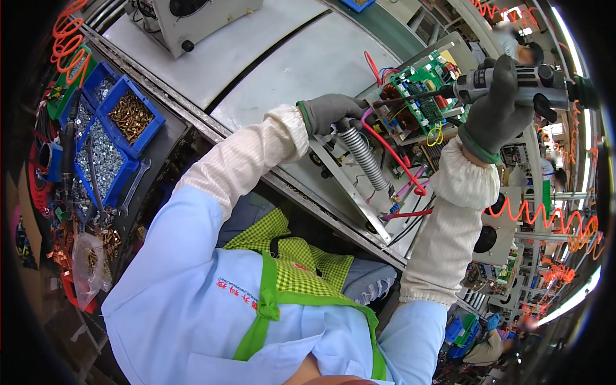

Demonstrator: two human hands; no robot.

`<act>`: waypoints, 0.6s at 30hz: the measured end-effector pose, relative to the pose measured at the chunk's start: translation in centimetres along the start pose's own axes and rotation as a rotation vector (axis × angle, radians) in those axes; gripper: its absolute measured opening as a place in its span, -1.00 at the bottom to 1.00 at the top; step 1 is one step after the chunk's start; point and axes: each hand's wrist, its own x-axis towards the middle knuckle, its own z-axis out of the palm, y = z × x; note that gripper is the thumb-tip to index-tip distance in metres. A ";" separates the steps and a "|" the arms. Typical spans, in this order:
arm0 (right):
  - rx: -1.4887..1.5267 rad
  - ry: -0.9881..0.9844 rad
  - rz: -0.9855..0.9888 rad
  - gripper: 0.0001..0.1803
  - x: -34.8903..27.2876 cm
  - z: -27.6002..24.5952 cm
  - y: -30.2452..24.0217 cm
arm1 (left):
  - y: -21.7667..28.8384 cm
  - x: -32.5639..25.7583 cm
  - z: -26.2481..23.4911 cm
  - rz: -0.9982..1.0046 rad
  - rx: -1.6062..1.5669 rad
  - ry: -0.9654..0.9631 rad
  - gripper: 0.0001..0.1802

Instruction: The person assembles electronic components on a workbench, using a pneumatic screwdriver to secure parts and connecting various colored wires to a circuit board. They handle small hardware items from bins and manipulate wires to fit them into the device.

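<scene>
My right hand (497, 112), in a dark grey glove, is closed round a power screwdriver (478, 85) that lies nearly level. Its long thin bit (410, 98) points left toward my left hand (332, 113). That hand, gloved too, has its fingers bent together by the bit's end, at the top of a ribbed metal coil (363, 157); what they pinch is hidden. A green circuit board (420, 96) with several components stands behind the bit. Below it, a red cable (391, 152) curves over an open metal chassis (359, 199).
Blue bins at the left hold brass screws (131, 117) and silvery hardware (102, 160); a wrench (136, 186) lies beside them. A grey metal unit (192, 22) stands on the pale worktop (282, 64). An orange coiled hose (545, 218) hangs at the right. People work farther off.
</scene>
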 end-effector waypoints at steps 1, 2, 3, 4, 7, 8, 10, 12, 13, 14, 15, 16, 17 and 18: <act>0.000 -0.007 -0.006 -0.67 -0.2 0.3 -0.1 | 0.1 -0.1 -0.1 -0.017 0.016 0.016 -0.69; 0.003 -0.013 -0.013 -0.67 -0.3 0.5 -0.3 | 0.1 -0.1 -0.2 -0.033 0.033 0.034 -0.75; 0.013 -0.014 -0.004 -0.67 -0.4 0.7 -0.4 | -0.1 -0.2 -0.3 0.230 0.370 0.020 -0.77; 0.021 -0.017 0.001 -0.67 -0.4 0.9 -0.4 | -0.4 -0.4 -0.6 0.427 0.546 0.049 -0.78; 0.038 -0.028 0.010 -0.65 -0.4 0.5 -0.1 | -1.3 0.6 -1.0 0.515 0.773 0.032 -0.63; 0.059 -0.045 -0.015 -0.64 -0.3 0.2 0.2 | -1.6 0.9 -0.9 0.390 0.595 0.006 -0.65; 0.020 -0.051 -0.027 -0.70 -0.1 -0.2 0.7 | -1.5 1.1 -1.0 0.131 0.287 -0.074 -0.68; -0.024 -0.077 0.012 -0.76 -0.2 -0.6 1.2 | -0.9 1.1 -0.3 0.038 -0.126 -0.024 -0.69; -0.055 -0.079 0.002 -0.78 0.0 -0.8 1.3 | -0.6 0.6 -0.3 0.277 0.147 -0.085 -0.67; -0.100 -0.070 -0.050 -0.79 -0.3 -0.6 1.3 | -0.1 0.0 -0.2 0.415 0.295 -0.122 -0.65; -0.260 -0.090 0.064 -0.77 -0.7 -0.8 0.9 | 0.3 -0.3 0.2 0.177 -0.002 -0.081 -0.64; -0.153 -0.072 0.135 -0.72 -0.8 -0.7 0.6 | 0.8 -0.6 0.8 0.073 -0.189 -0.013 -0.62; -0.181 0.053 -0.070 -0.66 -0.8 -0.1 0.3 | 1.4 -0.8 0.6 0.513 0.315 -0.108 -0.60; -0.256 0.046 -0.095 -0.65 -0.6 -0.1 -0.2 | 1.7 -0.9 1.1 0.352 0.052 -0.158 -0.64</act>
